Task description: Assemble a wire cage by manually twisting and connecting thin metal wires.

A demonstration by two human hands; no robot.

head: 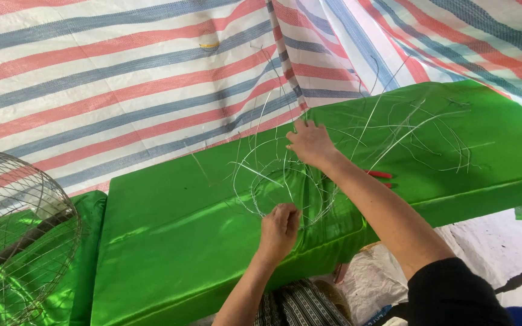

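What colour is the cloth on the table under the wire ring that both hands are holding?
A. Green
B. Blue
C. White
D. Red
A. The left hand and the right hand grip the wire ring over a shiny green cloth; the red, blue and white stripes belong to the tarp behind the table.

A half-made frame of thin silvery wire is seen lying on a glossy green-covered desk. Its strands are bent into rough rings, with loose ends sticking up and fanning outward. It is gripped at its near rim and at its far side, near the desk's middle.
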